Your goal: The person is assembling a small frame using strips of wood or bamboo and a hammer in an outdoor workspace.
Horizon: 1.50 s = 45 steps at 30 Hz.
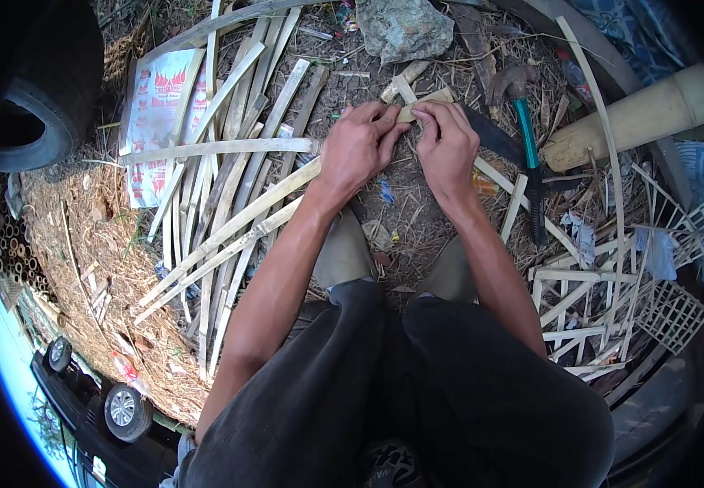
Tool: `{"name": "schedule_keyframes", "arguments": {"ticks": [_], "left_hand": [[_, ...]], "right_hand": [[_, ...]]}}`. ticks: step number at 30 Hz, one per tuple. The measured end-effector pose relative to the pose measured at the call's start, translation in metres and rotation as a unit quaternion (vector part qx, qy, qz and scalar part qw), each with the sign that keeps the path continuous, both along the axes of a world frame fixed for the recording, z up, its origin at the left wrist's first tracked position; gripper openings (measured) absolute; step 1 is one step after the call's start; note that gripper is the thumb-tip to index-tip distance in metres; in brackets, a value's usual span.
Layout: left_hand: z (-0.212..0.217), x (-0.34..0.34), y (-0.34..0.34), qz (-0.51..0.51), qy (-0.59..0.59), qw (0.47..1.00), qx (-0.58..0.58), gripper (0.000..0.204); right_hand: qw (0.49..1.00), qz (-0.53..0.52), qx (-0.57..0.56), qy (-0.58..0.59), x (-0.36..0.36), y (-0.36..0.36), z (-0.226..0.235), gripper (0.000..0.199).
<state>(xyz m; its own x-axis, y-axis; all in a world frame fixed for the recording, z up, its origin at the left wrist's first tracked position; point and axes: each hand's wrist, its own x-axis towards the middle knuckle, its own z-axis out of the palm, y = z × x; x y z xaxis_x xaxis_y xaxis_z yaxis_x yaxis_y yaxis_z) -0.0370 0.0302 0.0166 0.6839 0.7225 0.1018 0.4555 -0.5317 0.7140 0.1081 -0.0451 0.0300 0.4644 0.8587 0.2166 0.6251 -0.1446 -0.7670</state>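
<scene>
Ahead of my knees, a short flat piece of split bamboo (437,98) is pinched between the fingertips of both hands. My left hand (358,146) is closed, thumb and forefinger at the piece's left end. My right hand (448,150) is closed too, its fingertips on the near edge. Beyond my fingers lies another pale strip end (404,88). To the right of my right hand a dark flat blade (494,138) rests on the ground, partly hidden by that hand. Beside it lies a claw hammer (524,130) with a teal and black handle.
Many long bamboo slats (238,154) lie heaped at the left, partly over a printed white sack (157,122). A grey rock (405,31) sits at the far side. At the right are a thick bamboo pole (636,118) and a jumble of nailed slat frames (584,301).
</scene>
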Motion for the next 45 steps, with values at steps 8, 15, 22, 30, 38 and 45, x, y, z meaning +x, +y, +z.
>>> {"name": "schedule_keyframes", "arguments": {"ticks": [8, 15, 22, 30, 38, 45], "left_hand": [[0.001, -0.002, -0.012, 0.011, 0.071, 0.996, 0.046, 0.029], [0.004, 0.003, -0.013, 0.069, 0.045, 0.996, 0.045, 0.026], [-0.001, 0.010, -0.015, 0.067, 0.053, 0.995, 0.060, 0.027], [0.000, 0.009, -0.014, 0.049, 0.035, 0.993, 0.099, 0.032], [0.001, 0.008, -0.008, 0.044, 0.032, 0.993, 0.109, 0.035], [0.003, 0.002, -0.017, 0.049, 0.040, 0.991, 0.117, 0.035]], "right_hand": [[0.977, -0.136, -0.130, -0.100, 0.033, -0.045, 0.045, 0.044], [0.950, -0.111, -0.198, -0.214, 0.093, -0.075, 0.020, 0.033], [0.958, -0.072, -0.238, -0.142, 0.110, -0.070, 0.019, 0.026], [0.938, -0.013, -0.305, 0.165, 0.056, -0.094, 0.081, 0.039], [0.954, 0.058, -0.291, 0.035, 0.026, -0.084, 0.090, 0.041], [0.943, 0.010, -0.326, 0.071, 0.028, -0.085, 0.099, 0.033]]}}
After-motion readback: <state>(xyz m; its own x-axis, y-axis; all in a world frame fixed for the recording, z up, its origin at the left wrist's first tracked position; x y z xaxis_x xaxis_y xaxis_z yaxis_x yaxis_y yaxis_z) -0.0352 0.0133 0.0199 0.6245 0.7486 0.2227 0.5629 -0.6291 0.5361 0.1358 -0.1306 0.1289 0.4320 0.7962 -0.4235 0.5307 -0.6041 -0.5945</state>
